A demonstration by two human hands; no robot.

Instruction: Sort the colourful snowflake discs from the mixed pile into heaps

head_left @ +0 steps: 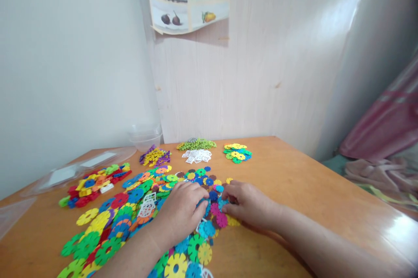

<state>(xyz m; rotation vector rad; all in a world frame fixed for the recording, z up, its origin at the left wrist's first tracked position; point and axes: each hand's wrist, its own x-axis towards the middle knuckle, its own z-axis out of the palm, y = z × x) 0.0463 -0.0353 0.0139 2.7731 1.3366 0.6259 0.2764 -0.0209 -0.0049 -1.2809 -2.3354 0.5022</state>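
A wide spread of flat plastic snowflake discs (130, 217) in blue, green, yellow, red and pink covers the near left of the wooden table (310, 191). My left hand (183, 208) lies palm down on the discs, fingers curled among blue ones. My right hand (248, 202) rests just to its right, fingertips touching pink and blue discs (219, 217) between the two hands. Whether either hand grips a disc is hidden.
Small sorted heaps lie at the back: yellow and purple pieces (155, 156), white pieces (197, 155), green pieces (196, 143), mixed discs (237, 152). A red and yellow pile (94, 182) sits left. A clear tub (145, 135) and lid (78, 165) stand by the wall.
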